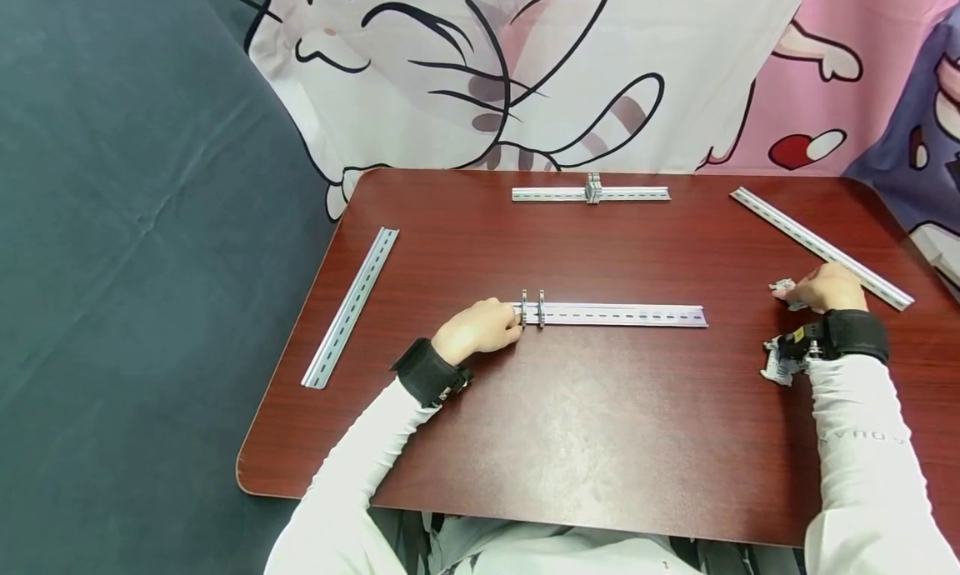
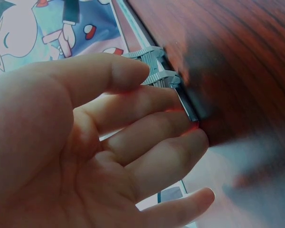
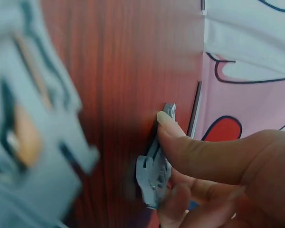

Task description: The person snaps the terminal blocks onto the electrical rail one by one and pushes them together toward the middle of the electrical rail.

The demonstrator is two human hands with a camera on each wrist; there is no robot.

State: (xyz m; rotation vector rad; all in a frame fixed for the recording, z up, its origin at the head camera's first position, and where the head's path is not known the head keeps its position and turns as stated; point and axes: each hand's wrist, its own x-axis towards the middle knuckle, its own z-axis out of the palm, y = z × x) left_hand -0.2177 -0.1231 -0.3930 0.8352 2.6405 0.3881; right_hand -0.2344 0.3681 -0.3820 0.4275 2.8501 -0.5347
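At the table's middle, a slotted metal mounting rail (image 1: 622,314) lies crosswise with two grey clips (image 1: 541,308) standing on it near its left end. My left hand (image 1: 480,327) grips that end, thumb and fingertips right at the rail (image 2: 193,114) and beside the clips (image 2: 164,77). Over at the right, my right hand (image 1: 828,288) pinches a grey plastic clip (image 3: 154,175) between thumb and fingers, close over the table. The hand partly hides this clip. Another grey plastic part (image 1: 780,364) is beside the right wrist; it looms blurred in the right wrist view.
A bare slotted rail (image 1: 351,308) lies slanted at the left, and another (image 1: 821,246) slants at the right, just beyond my right hand. At the back edge lies a shorter rail (image 1: 551,194) with grey clips (image 1: 593,189) bunched near its middle. A printed curtain (image 1: 420,117) hangs behind the table (image 1: 585,442).
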